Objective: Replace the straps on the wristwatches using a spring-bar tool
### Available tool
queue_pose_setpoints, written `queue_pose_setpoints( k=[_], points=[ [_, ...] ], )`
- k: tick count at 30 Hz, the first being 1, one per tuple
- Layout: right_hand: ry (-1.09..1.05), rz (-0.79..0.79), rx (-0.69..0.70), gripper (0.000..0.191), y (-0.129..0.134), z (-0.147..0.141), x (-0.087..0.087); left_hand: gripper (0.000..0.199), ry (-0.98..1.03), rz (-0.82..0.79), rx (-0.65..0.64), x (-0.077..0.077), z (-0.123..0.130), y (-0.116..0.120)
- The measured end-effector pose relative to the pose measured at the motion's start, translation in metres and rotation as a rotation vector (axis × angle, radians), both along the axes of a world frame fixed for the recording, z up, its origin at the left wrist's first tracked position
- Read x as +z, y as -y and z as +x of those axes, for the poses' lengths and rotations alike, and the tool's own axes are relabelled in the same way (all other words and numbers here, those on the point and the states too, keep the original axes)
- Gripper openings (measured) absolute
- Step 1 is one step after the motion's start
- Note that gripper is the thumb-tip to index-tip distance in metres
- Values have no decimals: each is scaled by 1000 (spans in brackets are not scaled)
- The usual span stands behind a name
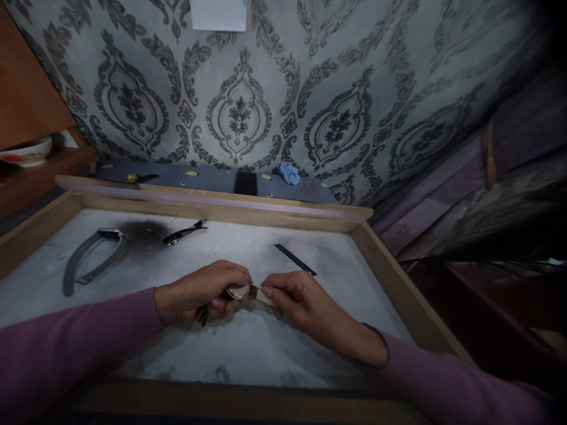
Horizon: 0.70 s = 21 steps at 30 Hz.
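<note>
A wristwatch (240, 291) with a round gold-rimmed case is gripped in my left hand (217, 289), fingers curled round it. Below those fingers a dark strap end (201, 316) sticks out. My right hand (295, 298) pinches a strap piece (264, 296), dark at the end near the case and pale along its face. Whether this piece is joined to the case I cannot tell. Both hands are over the white bottom of a wooden-rimmed tray (283, 366). Just beyond my right hand lies a narrow dark strip (295, 260) with a bright edge.
A grey-strapped watch (93, 260) and a slim black object with a shiny part (185, 232) lie in the tray's left half. Behind the rim are a gold-and-black item (132, 177), a black rectangle (245, 183) and a crumpled blue thing (290, 173). A bowl (27, 152) stands left.
</note>
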State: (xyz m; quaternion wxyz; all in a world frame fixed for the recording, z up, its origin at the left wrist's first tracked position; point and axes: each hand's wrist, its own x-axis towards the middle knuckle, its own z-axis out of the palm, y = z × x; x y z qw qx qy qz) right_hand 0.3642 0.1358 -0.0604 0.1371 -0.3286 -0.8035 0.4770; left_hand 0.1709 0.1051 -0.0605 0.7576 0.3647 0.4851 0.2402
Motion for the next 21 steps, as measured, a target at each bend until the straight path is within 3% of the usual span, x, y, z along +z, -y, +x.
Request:
queue_pose_setpoints(
  k=[7,21],
  points=[
    [0,4,0,31,2,0,3,15,56,50,44,-10,-1,1],
    [12,60,-20,31,6,2,7,24,58,81,-16,-3,-1,3]
  ],
)
